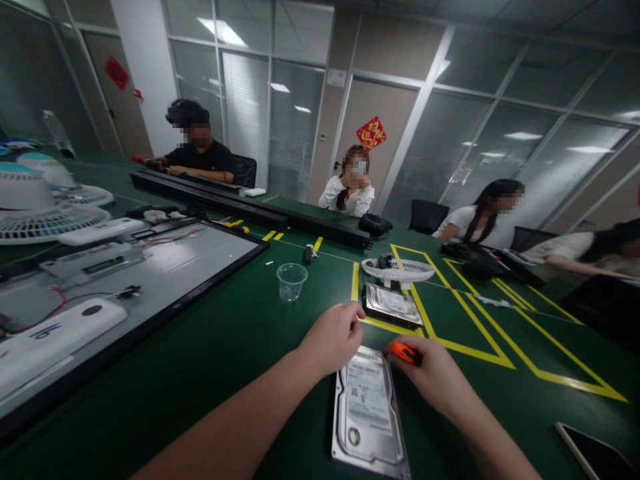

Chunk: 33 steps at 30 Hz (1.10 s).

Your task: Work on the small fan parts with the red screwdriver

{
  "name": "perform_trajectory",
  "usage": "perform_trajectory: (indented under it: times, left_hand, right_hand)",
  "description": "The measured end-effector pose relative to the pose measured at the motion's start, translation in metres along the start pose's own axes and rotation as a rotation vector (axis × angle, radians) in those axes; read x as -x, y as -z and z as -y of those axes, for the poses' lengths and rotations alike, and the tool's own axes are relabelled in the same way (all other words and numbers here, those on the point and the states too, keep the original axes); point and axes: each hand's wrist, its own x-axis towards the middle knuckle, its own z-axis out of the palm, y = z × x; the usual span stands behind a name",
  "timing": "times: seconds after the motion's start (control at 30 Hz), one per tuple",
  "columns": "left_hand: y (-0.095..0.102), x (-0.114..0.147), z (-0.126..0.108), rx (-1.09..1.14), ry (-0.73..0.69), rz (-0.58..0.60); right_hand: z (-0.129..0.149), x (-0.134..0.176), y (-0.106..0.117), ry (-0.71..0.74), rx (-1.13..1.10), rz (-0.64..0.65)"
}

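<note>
A silver hard drive [367, 407] with a white label lies on the green table in front of me. My left hand [330, 339] is at its far left corner, fingers curled together in a pinch; whether anything is between the fingertips is hidden. On the far right side of the drive, my right hand [425, 375] grips a screwdriver [406, 352] with an orange and black handle. The screwdriver's tip cannot be made out. Just beyond both hands, a second hard drive [393, 305] rests inside yellow tape lines. A clear plastic cup [291, 283] stands to the left of it.
A white fan part [399, 270] lies behind the second drive. At left is a large grey panel [185, 260] with electronics on it, near white fans [30, 200]. A long black bar [250, 207] crosses the far side. A phone [595, 453] lies at lower right. Several people sit opposite.
</note>
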Motion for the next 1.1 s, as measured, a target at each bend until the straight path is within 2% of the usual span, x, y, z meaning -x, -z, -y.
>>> perform_trajectory:
  times: [0.53, 1.1]
  left_hand:
    - [-0.0003, -0.0011, 0.0003, 0.010, 0.005, 0.008]
    - [0.0004, -0.0016, 0.0012, 0.005, -0.007, 0.004]
  right_hand:
    - [0.0010, -0.0040, 0.0017, -0.022, -0.027, 0.048]
    - [-0.0055, -0.0049, 0.0002, -0.020, -0.058, 0.042]
